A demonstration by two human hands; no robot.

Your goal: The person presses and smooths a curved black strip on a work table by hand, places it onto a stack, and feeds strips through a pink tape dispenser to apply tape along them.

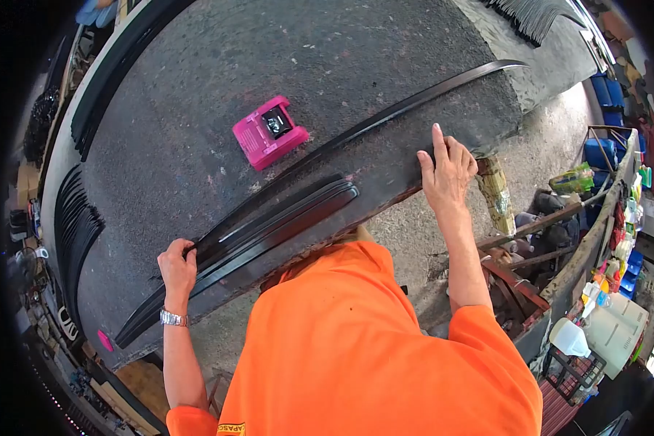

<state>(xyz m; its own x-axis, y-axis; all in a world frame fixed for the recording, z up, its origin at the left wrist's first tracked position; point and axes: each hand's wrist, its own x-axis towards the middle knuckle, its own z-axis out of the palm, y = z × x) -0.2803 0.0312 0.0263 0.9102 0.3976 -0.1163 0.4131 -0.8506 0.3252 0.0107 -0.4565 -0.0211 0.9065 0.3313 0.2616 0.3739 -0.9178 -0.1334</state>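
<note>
On the dark, rough worktable [341, 65] lies a long black curved strip [385, 115], running from the left up to the right. My left hand [176, 267], with a metal watch on its wrist, is closed on this strip's left end. My right hand [447, 167] is open over the table's near edge, fingers spread, below the strip's right part. Between the strip and the near edge rests a stack of shiny black strips [291, 225], passing close to my left hand. Behind the long strip sits a pink box [269, 134] with a dark window.
More black strips lie in bundles along the table's far left [76, 232], upper left [116, 80] and upper right [534, 14]. A small pink piece [105, 341] is at the lower left corner. Metal framing [523, 287], blue containers [599, 152] and a white jug [569, 338] stand at right.
</note>
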